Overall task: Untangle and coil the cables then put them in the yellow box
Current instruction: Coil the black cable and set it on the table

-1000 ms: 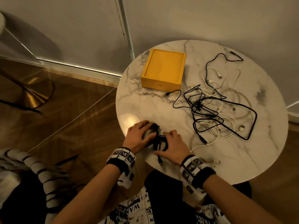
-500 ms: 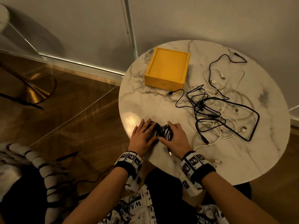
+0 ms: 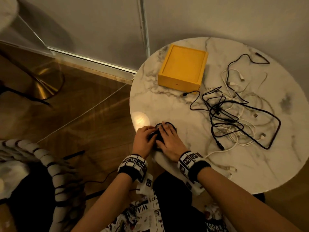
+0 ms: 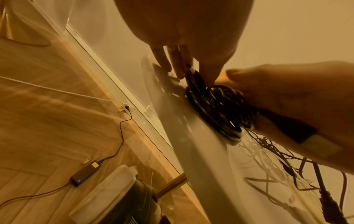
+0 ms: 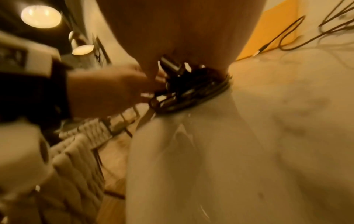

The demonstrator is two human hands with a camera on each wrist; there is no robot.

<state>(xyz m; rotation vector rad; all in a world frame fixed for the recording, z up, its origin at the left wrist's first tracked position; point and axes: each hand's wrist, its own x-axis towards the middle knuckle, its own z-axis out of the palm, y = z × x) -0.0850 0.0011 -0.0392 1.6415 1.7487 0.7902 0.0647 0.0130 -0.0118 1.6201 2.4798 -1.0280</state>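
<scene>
A coiled black cable (image 3: 164, 125) lies near the left front edge of the round marble table (image 3: 167, 104). My right hand (image 3: 168, 139) rests flat on top of the coil (image 5: 191, 94) and presses it down. My left hand (image 3: 145, 138) is against the coil's left side and pinches its plug end (image 4: 192, 73) between thumb and fingers. The yellow box (image 3: 182, 66) stands open at the back of the table, with nothing visible inside. To its right, black and white cables (image 3: 237, 114) sprawl in a tangle.
The table edge runs right under my wrists. A loose white plug (image 3: 231, 169) lies near the front edge. On the wooden floor to the left are a power adapter with its cord (image 4: 84, 174) and a brass lamp base (image 3: 41, 87).
My hands have closed in on the coil. The right hand slid over its top, and the plug end that trailed toward the table edge is now up at the left hand's fingers.
</scene>
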